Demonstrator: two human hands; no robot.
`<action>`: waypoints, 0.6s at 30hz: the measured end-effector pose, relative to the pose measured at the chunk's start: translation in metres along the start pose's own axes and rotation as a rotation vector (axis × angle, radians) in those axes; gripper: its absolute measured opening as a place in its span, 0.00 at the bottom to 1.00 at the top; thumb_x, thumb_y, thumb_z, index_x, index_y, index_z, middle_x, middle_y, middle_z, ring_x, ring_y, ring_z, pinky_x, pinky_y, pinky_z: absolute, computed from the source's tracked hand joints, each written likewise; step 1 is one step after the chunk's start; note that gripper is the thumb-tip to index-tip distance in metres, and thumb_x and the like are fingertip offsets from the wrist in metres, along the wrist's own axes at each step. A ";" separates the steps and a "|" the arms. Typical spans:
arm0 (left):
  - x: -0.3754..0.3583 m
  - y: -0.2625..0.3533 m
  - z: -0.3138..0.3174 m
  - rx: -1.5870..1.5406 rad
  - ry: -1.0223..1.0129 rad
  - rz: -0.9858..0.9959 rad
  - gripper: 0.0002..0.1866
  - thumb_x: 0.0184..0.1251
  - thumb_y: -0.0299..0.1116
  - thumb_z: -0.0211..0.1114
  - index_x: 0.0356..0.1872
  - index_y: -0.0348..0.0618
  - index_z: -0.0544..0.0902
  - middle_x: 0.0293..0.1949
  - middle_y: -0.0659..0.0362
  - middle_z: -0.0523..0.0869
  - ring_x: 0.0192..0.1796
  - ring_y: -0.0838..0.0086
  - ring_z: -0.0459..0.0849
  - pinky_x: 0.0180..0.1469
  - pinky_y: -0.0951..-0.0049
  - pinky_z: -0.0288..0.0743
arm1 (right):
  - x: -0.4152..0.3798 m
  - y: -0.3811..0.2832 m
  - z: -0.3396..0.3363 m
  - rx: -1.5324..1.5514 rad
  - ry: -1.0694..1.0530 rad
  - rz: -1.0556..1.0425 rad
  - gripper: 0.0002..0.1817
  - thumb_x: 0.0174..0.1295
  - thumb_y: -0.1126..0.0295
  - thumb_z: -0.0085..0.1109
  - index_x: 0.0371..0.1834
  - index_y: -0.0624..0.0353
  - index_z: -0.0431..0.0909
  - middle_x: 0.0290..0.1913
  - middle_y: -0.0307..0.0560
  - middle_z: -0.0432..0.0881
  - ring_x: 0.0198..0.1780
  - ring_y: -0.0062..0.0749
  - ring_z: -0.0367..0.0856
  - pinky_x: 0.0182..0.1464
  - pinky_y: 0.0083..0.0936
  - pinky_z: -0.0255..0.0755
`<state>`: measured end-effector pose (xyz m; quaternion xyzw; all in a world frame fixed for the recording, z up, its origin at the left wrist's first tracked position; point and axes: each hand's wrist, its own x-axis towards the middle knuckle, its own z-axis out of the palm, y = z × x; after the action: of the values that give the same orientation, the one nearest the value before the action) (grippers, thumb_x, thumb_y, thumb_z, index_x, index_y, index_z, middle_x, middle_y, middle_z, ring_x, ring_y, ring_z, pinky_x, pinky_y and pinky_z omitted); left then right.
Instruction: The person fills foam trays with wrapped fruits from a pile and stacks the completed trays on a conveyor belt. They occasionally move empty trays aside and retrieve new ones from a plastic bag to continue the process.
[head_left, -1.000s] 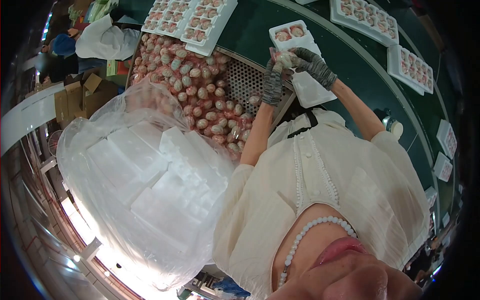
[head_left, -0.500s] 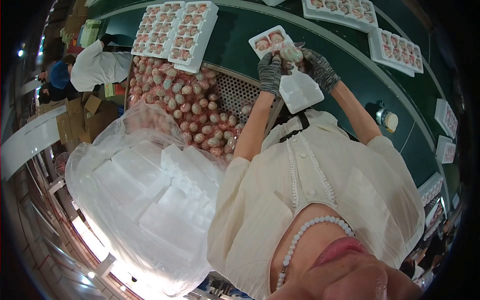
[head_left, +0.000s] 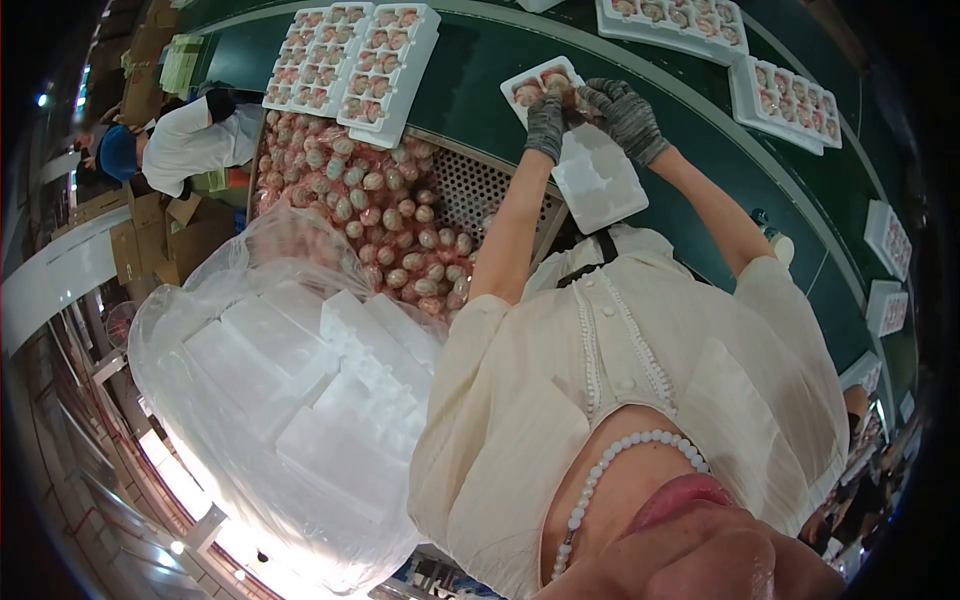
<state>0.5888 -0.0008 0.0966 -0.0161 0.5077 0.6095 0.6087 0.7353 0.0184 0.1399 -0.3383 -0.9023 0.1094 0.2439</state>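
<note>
In front of me on the green conveyor lies a white foam tray (head_left: 602, 185). Its far cells hold wrapped eggs (head_left: 527, 94); its near cells are bare. My left hand (head_left: 545, 127), in a grey knitted glove, is closed with its fingertips at the middle of the tray. Opposite it, my right hand (head_left: 627, 120), gloved alike, has its fingers bent in towards the left. Between the two sets of fingertips is a wrapped egg (head_left: 569, 96), low over the tray and mostly covered by the gloves.
Left of the tray, a perforated metal bin (head_left: 470, 180) holds many wrapped eggs (head_left: 370, 215). Filled trays (head_left: 385, 70) rest beyond it; more (head_left: 790, 105) stand at the right. A clear bag (head_left: 280, 400) of foam trays is beside me. A co-worker (head_left: 190, 145) is at far left.
The egg held up between my hands has come down and away into the tray's middle, and my fingers now cover most of it. My right hand has moved left and over it.
</note>
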 end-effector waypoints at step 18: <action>-0.025 -0.024 -0.026 1.139 0.097 1.000 0.09 0.47 0.24 0.56 0.31 0.38 0.81 0.30 0.48 0.80 0.36 0.59 0.77 0.43 0.66 0.69 | 0.034 0.002 -0.001 0.112 -0.461 0.180 0.20 0.41 0.63 0.62 0.39 0.58 0.75 0.35 0.55 0.74 0.39 0.49 0.72 0.42 0.35 0.67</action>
<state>0.5980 -0.0418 0.0856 0.5059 0.7170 0.4552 0.1510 0.7148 0.0420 0.1524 -0.3692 -0.8929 0.2546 0.0393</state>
